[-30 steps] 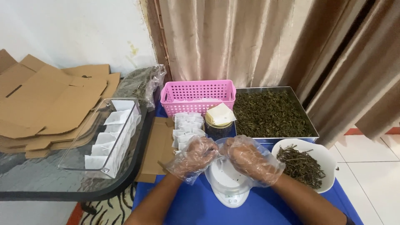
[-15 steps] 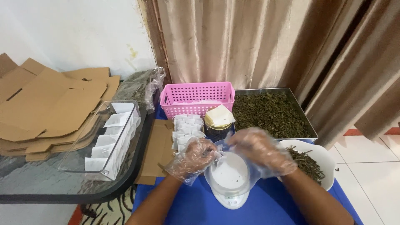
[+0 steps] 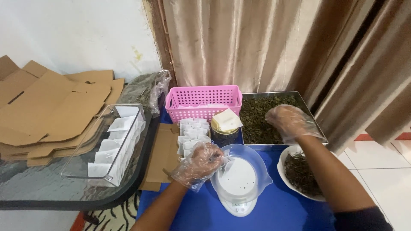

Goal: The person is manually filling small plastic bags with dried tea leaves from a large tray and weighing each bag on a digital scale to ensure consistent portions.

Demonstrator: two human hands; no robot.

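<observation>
Left hand (image 3: 200, 164): gloved, fingers pinching a small white sachet (image 3: 223, 164) at the rim of the clear bowl (image 3: 257, 164) — kept over the scale (image 3: 236, 205)
Right hand (image 3: 290, 122): gloved, fingers spread over the tray of dried leaves (image 3: 261, 115); within easy reach

Blue table (image 3: 282, 209), scale (image 3: 237, 205), tray (image 3: 314, 128), basket (image 3: 203, 102)

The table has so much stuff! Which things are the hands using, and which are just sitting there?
In use: left gloved hand, small white paper bag, clear plastic jug, white scale, right gloved hand, metal tray of dried leaves.

Lying about: flat brown cardboard sheets, pink plastic basket.
</observation>
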